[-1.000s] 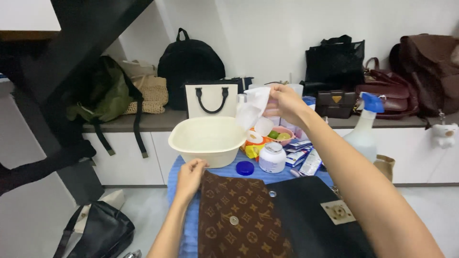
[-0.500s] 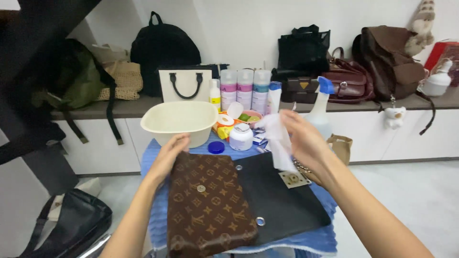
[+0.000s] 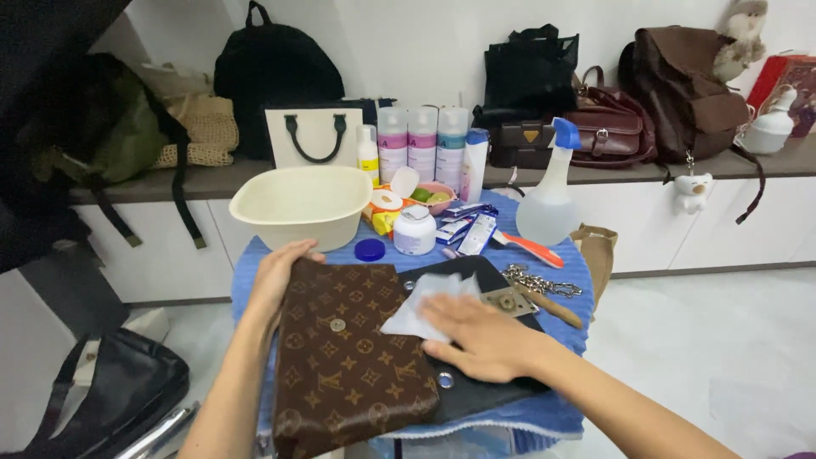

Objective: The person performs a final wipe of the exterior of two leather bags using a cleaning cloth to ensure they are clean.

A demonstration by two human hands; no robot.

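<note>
Wiping the black inner flap (image 3: 476,374) of an opened brown patterned bag (image 3: 353,365) on the blue-covered tabletop (image 3: 561,280), right hand (image 3: 480,336) flat on a white cloth (image 3: 421,306), left hand (image 3: 280,272) open, steadying the bag's top edge; next, probably broader strokes with firm bracing.

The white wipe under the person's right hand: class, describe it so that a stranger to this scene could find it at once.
Start at the blue-covered table and find the open brown patterned bag lying on it. The white wipe lies on the bag's black inner flap, pressed flat by the right hand. It is the only thin, crumpled white sheet there.
</note>
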